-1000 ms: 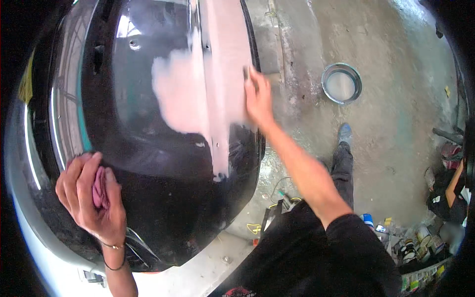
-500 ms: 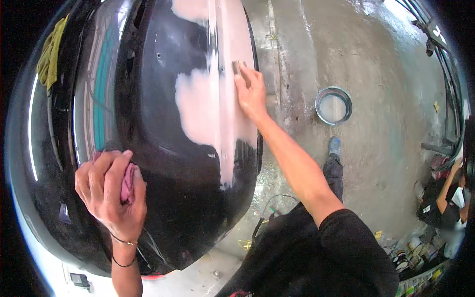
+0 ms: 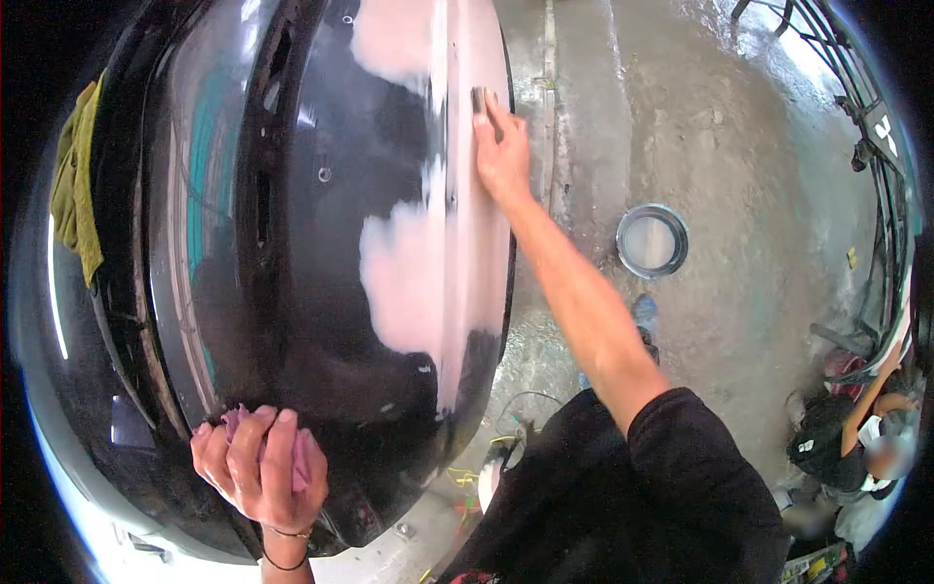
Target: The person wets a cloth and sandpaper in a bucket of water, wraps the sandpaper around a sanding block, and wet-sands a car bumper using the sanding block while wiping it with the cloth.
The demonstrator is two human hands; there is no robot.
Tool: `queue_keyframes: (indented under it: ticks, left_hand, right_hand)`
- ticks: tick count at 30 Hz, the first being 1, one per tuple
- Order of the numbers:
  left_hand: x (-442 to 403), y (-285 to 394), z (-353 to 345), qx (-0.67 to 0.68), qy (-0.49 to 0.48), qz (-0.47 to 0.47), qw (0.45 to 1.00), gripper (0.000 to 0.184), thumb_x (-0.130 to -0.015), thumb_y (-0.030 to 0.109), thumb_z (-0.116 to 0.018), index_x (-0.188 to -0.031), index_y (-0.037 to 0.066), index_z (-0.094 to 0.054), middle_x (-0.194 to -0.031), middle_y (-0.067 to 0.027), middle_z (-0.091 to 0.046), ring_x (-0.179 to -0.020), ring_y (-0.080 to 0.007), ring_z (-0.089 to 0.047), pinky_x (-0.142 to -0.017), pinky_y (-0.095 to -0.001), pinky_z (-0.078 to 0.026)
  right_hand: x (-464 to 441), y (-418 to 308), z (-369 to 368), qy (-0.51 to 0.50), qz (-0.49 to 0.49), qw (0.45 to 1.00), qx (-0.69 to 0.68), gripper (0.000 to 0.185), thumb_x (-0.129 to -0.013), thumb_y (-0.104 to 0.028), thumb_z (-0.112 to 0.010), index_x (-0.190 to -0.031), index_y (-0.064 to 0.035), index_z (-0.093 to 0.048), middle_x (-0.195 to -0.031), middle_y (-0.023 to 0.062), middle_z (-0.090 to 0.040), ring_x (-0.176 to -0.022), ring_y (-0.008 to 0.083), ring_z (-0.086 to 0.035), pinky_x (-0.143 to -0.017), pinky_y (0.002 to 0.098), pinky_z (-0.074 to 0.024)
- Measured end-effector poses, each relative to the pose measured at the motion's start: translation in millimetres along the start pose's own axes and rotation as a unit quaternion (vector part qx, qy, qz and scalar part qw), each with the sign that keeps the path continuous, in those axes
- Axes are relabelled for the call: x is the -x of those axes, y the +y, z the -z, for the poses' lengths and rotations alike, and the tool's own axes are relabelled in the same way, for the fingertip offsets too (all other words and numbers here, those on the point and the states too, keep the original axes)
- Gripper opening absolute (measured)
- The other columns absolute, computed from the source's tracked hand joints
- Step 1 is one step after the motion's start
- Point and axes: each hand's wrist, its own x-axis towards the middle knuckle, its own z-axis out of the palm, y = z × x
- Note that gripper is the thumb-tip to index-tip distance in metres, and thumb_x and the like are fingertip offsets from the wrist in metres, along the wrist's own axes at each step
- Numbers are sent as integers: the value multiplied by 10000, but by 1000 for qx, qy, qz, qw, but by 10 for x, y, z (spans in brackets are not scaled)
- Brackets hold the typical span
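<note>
A black car hood (image 3: 292, 321) fills the left half of the view, with pale pinkish patches (image 3: 404, 277) along its right side. My right hand (image 3: 502, 156) reaches far up this strip, fingers closed on a small greyish-brown sanding block (image 3: 479, 100) that rests on the pale surface. Lower left, my left hand (image 3: 258, 462) is wrapped round a crumpled pink cloth (image 3: 304, 457), held over the hood near the windshield side. The fingers cover part of the cloth.
A round basin (image 3: 653, 241) of cloudy water stands on the wet concrete floor (image 3: 739, 195). A yellow-green cloth (image 3: 78, 185) hangs over the far left of the car. Another person (image 3: 837, 438) is at the lower right beside a dark metal rack (image 3: 880, 195).
My right hand has slid farther up the pale strip with the sanding block. My left hand, still holding the pink cloth, sits lower and farther right in view. The camera view has shifted.
</note>
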Motion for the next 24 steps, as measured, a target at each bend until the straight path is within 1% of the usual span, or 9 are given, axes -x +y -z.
queue_keyframes:
  ticks: [3,6,7,9,12,17,21,23,24]
  left_hand:
    - [-1,-20,18,2,-13,1,1000,294,-792,119,-799,-1087,123,-800,-1138,-75,-735,-1138,-337,-629,-1152,-605,-410]
    - [3,-21,36,2,-22,-4,1000,303,-804,118,-782,-1108,128,-785,-1125,-74,-735,-1141,-336,-629,-1157,-616,-404]
    - [7,-32,19,1,-19,-8,1000,299,-809,120,-779,-1107,129,-785,-1122,-73,-735,-1144,-336,-629,-1157,-619,-403]
    - [29,-52,26,-4,-23,-10,1000,288,-819,154,-773,-1105,135,-787,-1117,-70,-736,-1143,-336,-633,-1148,-629,-403]
    - [89,-118,32,-2,-37,-37,999,301,-862,149,-741,-1156,90,-759,-1200,-111,-735,-1209,-389,-628,-1132,-653,-421]
    - [151,-139,1,5,-20,-28,999,297,-895,131,-727,-1189,92,-753,-1220,-110,-740,-1201,-387,-639,-1146,-652,-424]
    - [121,-83,-20,9,-13,2,1000,289,-901,128,-734,-1186,92,-765,-1183,-106,-746,-1201,-378,-647,-1156,-649,-420]
    - [43,-23,42,12,-21,28,999,289,-872,130,-757,-1156,87,-788,-1140,-106,-743,-1196,-374,-652,-1154,-638,-422]
    - [-25,25,45,5,-9,52,999,275,-828,130,-782,-1101,134,-811,-1036,-52,-740,-1069,-323,-638,-1132,-614,-436]
  right_hand:
    - [906,-185,134,-26,8,998,50,492,-1072,-207,-635,-1541,-56,-634,-1403,220,-640,-1308,344,-593,-1180,440,-435]
    - [1145,-117,165,-10,36,999,31,438,-1080,-173,-613,-1506,-91,-672,-1404,203,-596,-1375,362,-535,-1197,515,-416]
    - [856,64,112,-2,37,999,36,440,-1080,-141,-624,-1517,-98,-665,-1390,190,-615,-1344,344,-569,-1206,477,-422]
    - [124,428,70,6,-75,997,-17,439,-1090,-139,-637,-1527,-101,-658,-1412,172,-643,-1309,317,-610,-1181,426,-454]
    - [-485,1056,-29,-1,-114,985,-129,446,-1099,-183,-658,-1538,-105,-648,-1470,146,-654,-1320,279,-628,-1141,387,-486]
    - [-218,811,673,-2,-176,975,-136,570,-1100,-240,-687,-1631,-106,-531,-1527,161,-620,-1356,241,-600,-1136,384,-486]
    - [-113,650,1153,-10,-150,980,-127,684,-1083,-259,-720,-1682,-90,-436,-1534,176,-599,-1351,238,-589,-1126,388,-486]
    - [15,354,1389,-32,-207,965,-157,717,-1072,-254,-738,-1688,-78,-416,-1536,175,-590,-1365,243,-578,-1143,393,-479]
    - [97,149,1519,-41,-232,957,-171,734,-1066,-252,-746,-1691,-71,-406,-1537,174,-585,-1372,246,-572,-1151,396,-475]
